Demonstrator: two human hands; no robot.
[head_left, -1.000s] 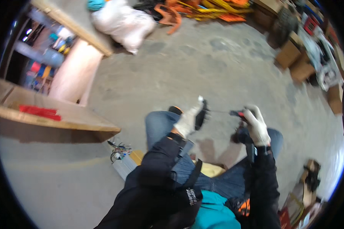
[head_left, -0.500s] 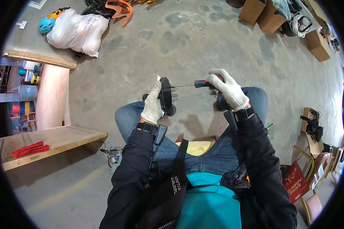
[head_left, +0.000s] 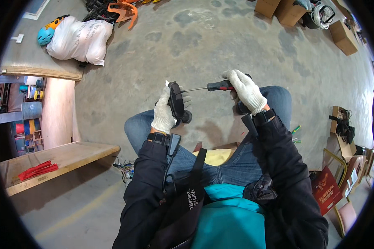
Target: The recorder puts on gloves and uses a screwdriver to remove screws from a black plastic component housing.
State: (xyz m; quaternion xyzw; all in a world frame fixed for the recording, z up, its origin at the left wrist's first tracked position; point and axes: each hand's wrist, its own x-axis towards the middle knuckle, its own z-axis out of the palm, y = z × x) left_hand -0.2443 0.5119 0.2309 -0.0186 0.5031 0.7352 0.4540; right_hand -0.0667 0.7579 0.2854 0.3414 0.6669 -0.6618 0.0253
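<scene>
My left hand [head_left: 163,112], in a white knit glove, is closed around a black oblong housing [head_left: 176,101] held on edge above my left knee. Some of its fingers show behind the housing's right side. Across from it, my right hand [head_left: 246,91], gloved the same way, grips a screwdriver [head_left: 221,86] with a black and red handle. The screwdriver's thin metal shaft lies nearly level and points left, its end at the housing's right side. Whether the tip sits in a screw is too small to tell.
A wooden board [head_left: 62,159] with red strips [head_left: 38,170] stands at left. A white sack [head_left: 81,39] and a blue helmet [head_left: 45,36] lie far left. Cardboard boxes [head_left: 343,38] are far right; a red bag [head_left: 327,189] is near right. Loose wires [head_left: 124,169] lie by my left leg.
Both hands have shifted slightly left with the housing and screwdriver. My right fingers have gone from partly lifted off the handle to wrapped around it, and the handle has turned.
</scene>
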